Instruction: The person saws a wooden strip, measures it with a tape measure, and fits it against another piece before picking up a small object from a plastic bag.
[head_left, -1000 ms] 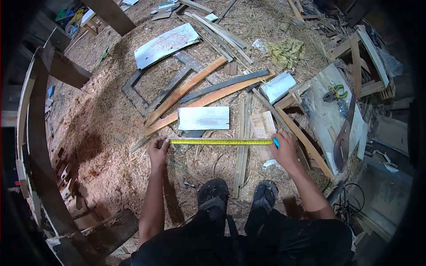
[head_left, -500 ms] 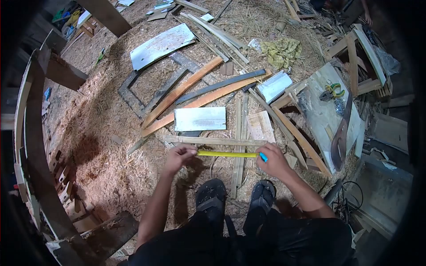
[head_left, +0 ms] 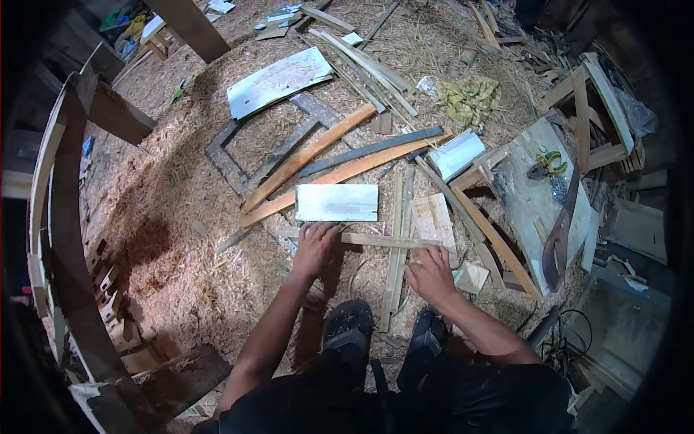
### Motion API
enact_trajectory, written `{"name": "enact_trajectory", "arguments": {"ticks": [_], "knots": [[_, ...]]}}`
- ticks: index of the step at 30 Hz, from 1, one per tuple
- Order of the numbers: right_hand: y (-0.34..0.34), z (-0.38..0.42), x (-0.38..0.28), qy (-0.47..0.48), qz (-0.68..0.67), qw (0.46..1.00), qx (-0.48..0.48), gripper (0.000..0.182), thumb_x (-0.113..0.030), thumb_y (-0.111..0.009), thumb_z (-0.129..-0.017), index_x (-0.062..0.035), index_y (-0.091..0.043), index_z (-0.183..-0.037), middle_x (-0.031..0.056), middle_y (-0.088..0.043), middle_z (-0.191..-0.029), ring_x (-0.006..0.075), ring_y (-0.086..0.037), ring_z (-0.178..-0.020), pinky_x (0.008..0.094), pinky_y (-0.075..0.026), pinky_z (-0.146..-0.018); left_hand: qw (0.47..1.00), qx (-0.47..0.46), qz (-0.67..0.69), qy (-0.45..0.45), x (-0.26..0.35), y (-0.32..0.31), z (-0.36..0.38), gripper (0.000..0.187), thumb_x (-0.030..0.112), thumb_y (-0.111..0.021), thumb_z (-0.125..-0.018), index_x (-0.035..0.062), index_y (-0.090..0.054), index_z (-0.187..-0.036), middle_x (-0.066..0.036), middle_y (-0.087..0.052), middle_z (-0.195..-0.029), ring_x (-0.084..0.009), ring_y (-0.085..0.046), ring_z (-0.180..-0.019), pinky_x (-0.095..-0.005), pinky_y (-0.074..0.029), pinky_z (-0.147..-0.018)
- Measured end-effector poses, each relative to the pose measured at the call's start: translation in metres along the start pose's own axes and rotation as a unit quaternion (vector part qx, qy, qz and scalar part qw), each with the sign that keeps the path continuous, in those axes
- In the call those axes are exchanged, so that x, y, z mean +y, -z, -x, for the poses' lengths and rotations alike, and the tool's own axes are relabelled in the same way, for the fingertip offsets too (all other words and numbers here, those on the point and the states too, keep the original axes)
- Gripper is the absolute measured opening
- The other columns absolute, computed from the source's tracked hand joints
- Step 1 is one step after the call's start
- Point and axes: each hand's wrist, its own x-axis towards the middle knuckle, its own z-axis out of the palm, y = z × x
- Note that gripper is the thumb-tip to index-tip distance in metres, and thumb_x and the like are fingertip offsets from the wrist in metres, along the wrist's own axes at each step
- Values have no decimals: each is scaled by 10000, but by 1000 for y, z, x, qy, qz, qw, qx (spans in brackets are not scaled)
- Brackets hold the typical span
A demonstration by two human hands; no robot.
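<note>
A narrow wooden strip (head_left: pixel 379 240) lies crosswise in front of me. My left hand (head_left: pixel 316 249) is on its left part, with the fingers curled over the far edge. At the strip's right end, my right hand (head_left: pixel 431 276) has its fingers bent and the fingertips by the near edge; what is under its palm is hidden. Just beyond the strip is a white rectangular panel (head_left: pixel 337 202). Two thin battens (head_left: pixel 396 264) run lengthwise beneath the strip, between my hands. A pale wooden board (head_left: pixel 432 220) is beyond my right hand.
Wood shavings cover the ground. Curved orange-brown boards (head_left: pixel 311 159) and a dark bar (head_left: pixel 372 150) lie ahead. On the right, a large panel (head_left: pixel 531 195) carries yellow-handled pliers (head_left: pixel 549 165) and a handsaw (head_left: pixel 560 239). A curved wooden frame (head_left: pixel 69 195) stands at left.
The yellow strip with a blue end, stretched between my hands before, is out of sight. Both hands have come down onto the wooden strip, the left moving right. The view has shifted slightly.
</note>
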Motion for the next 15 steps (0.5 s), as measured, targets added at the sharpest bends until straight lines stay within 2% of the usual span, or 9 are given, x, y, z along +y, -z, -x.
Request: {"name": "enact_trajectory", "arguments": {"ticks": [2, 4, 5, 8, 9, 10, 12, 13, 15], "knots": [[1, -15, 3, 14, 6, 1000, 28, 127, -117, -702, -826, -55, -694, -936, 97, -606, -1021, 283, -576, -1002, 412, -444, -883, 999, -45, 2, -9, -12, -5, 1, 395, 172, -653, -880, 128, -610, -1270, -89, -619, -1231, -273, -546, -1214, -445, -354, -1067], [4, -20, 0, 22, -118, 993, 5, 150, -120, -704, -849, -42, -694, -976, 113, -614, -1006, 285, -611, -943, 434, -488, -841, 998, -50, 12, -41, -8, 5, -5, 416, 163, -664, -866, 119, -606, -1275, -85, -632, -1210, -268, -555, -1202, -433, -355, -1066], [5, -23, -3, 26, -179, 983, -6, 162, -122, -705, -860, -36, -694, -996, 121, -618, -999, 285, -628, -913, 445, -510, -821, 992, -115, 52, 16, -3, 10, -4, 414, 151, -681, -842, 72, -620, -1244, -93, -655, -1147, -293, -601, -1116, -452, -417, -987], [7, -21, -24, -112, -340, 928, -102, 233, -185, -720, -887, -4, -675, -1027, 133, -636, -1033, 280, -658, -842, 407, -546, -747, 972, 83, 207, 70, 23, 7, -6, 253, 94, -645, -925, 75, -670, -1176, -146, -685, -988, -324, -650, -930, -417, -488, -849], [0, -20, -29, -173, -371, 906, -104, 335, -242, -719, -917, 35, -648, -1091, 143, -660, -1078, 246, -669, -890, 359, -544, -784, 953, 101, 258, 124, 38, 13, -11, 190, 127, -623, -982, 37, -692, -1134, -114, -698, -926, -259, -656, -806, -362, -508, -752], [-5, -23, -32, -203, -411, 883, -100, 346, -241, -710, -929, 41, -638, -1115, 139, -666, -1078, 229, -667, -910, 349, -541, -795, 910, 45, 372, 177, 47, 20, -16, 204, 141, -624, -989, 26, -688, -1145, -89, -695, -929, -218, -644, -803, -342, -503, -752], [-14, -30, -37, -261, -486, 829, -91, 369, -240, -690, -953, 54, -618, -1164, 130, -677, -1077, 195, -663, -949, 327, -533, -817, 770, -68, 575, 270, 60, 30, -29, 239, 168, -625, -1004, 4, -680, -1168, -37, -687, -935, -136, -619, -797, -302, -494, -750], [-20, -38, -38, -238, -579, 777, -58, 372, -211, -668, -975, 63, -589, -1214, 97, -679, -1070, 127, -624, -974, 311, -514, -841, 761, -23, 604, 234, 71, 28, -36, 269, 198, -623, -1016, -14, -686, -1169, 8, -657, -946, -67, -567, -835, -265, -472, -759], [-26, -50, -25, -198, -624, 747, -117, 340, -184, -662, -979, 57, -594, -1210, 72, -667, -1062, 104, -597, -975, 300, -503, -855, 724, -15, 639, 259, 79, 18, -51, 263, 196, -612, -1022, -14, -693, -1156, 11, -659, -959, -69, -571, -876, -255, -464, -800]]}}
